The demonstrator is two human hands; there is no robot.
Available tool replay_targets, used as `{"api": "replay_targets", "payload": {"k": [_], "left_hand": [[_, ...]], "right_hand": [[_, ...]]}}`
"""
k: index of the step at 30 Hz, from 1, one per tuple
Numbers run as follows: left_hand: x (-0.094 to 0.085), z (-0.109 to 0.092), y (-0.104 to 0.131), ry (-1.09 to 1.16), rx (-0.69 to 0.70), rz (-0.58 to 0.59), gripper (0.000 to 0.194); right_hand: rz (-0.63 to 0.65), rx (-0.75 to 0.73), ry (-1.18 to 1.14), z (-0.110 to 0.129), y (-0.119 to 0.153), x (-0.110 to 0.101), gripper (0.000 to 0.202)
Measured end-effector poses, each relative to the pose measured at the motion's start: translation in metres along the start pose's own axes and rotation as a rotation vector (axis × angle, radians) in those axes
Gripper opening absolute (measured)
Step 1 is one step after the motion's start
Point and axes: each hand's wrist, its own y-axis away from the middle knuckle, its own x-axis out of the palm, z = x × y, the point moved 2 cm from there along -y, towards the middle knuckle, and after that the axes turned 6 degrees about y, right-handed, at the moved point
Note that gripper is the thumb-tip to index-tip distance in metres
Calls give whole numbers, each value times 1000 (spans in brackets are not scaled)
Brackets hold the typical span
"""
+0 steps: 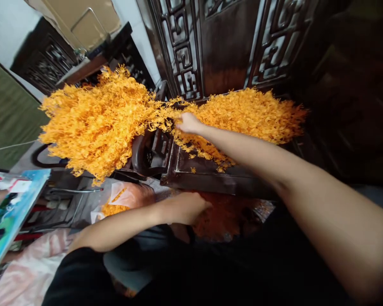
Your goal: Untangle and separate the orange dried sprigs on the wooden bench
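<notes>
Right hand (190, 123): fingers drawn in narrow at the orange flower sprays, touching the thin strand of them that joins two heaps; blurred, can't tell if any are pinched. Left hand (187, 208): lower, nearer the body, fingers curled; can't tell if it holds anything. Reddish-brown surface (215, 212) just beside it, too dark to identify.

Containers: pinkish plastic bag (143, 193) below the armrest, orange pieces showing at its left side. White-and-pink plastic bag (35, 267) at lower left, contents unclear.

Orange flower sprays relative to right hand: larger heap (95, 123) to picture left, bulging past the curved armrest (140, 155); flatter heap (252, 114) to picture right, behind the forearm, on the dark wooden bench seat (204, 172). Strand between them passes right at the fingertips. Loose bits near the seat's front edge.

Further out: carved lattice backrest (228, 55) behind the flatter heap; tan cardboard (98, 19) at upper left; blue printed panel (25, 208) at far left.
</notes>
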Motion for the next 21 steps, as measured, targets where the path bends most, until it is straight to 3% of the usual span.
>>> {"api": "replay_targets", "payload": {"k": [2, 5, 8, 13, 18, 21], "left_hand": [[-48, -5, 26, -21, 5, -176, 30], [-115, -4, 51, -51, -28, -529, 29], [-155, 9, 50, -151, -129, -766, 31], [-185, 43, 14, -478, -273, -1018, 41], [-202, 80, -20, -481, -604, -921, 56], [-206, 83, -25, -431, -638, -929, 58]], "right_hand": [[-71, 1, -7, 6, -7, -26, 31], [-186, -33, -28, 25, -14, -80, 22], [-282, -143, 111, 54, -15, -129, 22], [-309, -311, 544, 94, -3, -169, 17], [-479, -284, 622, 105, 9, -209, 15], [-598, -173, 456, 100, 25, -241, 26]]}}
